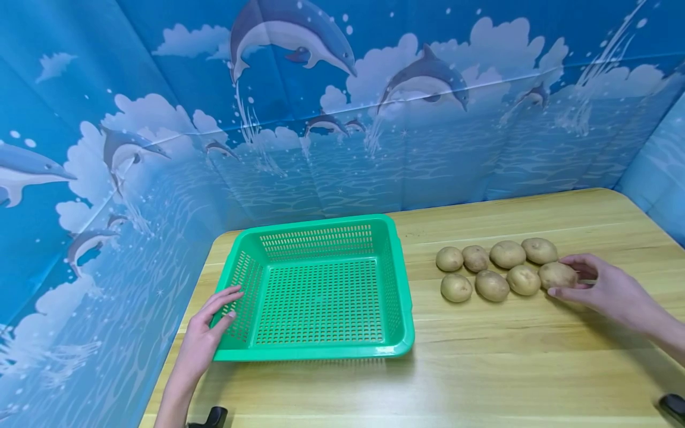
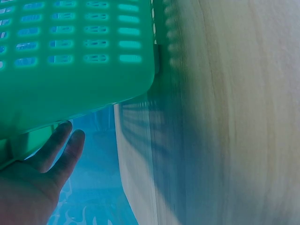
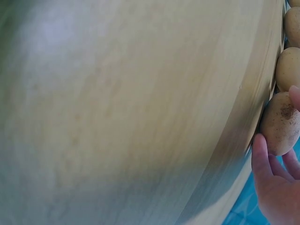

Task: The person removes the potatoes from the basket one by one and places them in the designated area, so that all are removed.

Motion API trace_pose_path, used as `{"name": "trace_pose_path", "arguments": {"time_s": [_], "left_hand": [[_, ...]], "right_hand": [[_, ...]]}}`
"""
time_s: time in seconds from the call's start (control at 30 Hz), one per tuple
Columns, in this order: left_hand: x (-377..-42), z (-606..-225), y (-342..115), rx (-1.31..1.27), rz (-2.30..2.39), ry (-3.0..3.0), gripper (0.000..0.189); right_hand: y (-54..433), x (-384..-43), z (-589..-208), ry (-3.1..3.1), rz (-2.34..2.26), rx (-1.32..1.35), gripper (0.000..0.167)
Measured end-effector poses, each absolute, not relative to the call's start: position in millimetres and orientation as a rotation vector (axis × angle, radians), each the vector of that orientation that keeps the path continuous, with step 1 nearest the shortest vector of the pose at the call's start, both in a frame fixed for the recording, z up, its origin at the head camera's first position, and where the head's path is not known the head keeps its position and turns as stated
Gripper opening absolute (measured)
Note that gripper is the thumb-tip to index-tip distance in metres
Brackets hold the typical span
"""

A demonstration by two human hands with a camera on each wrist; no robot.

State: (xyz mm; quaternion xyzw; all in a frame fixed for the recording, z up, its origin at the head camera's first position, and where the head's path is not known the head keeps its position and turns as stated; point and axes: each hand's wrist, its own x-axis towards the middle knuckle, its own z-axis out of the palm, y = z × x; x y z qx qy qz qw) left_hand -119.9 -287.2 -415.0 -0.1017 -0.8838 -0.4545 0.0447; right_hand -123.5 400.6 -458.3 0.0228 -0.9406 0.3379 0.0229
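At the left, a green plastic basket (image 1: 316,353) with slotted walls and nothing inside sits on the table. My left hand (image 1: 204,330) holds its left rim, fingertips reaching over the inner side; in the left wrist view, two fingers (image 2: 70,150) show outside, just under the rim. To the right, several potatoes lie in two rows. My right hand (image 1: 615,292) grips the rightmost potato of the near row (image 1: 558,276) between thumb and fingers. That potato (image 3: 281,123) carries a dark dirt patch in the right wrist view. A potato of the far row (image 1: 539,251) lies just behind it.
The wooden table (image 1: 481,368) has rounded far corners. A blue dolphin-print curtain (image 1: 342,166) hangs along its back and sides. Other potatoes (image 1: 456,288) lie between the basket and my right hand. Black objects (image 1: 672,406) show at the bottom edge of the head view.
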Motion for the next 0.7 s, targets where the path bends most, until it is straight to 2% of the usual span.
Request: {"name": "trace_pose_path", "arguments": {"time_s": [0.7], "left_hand": [[-120.4,-411.8,-286.4,-0.337,-1.499,-2.637,0.034]], "right_hand": [[405.6,-115.8,-455.3,-2.851,1.143,0.017,0.072]]}}
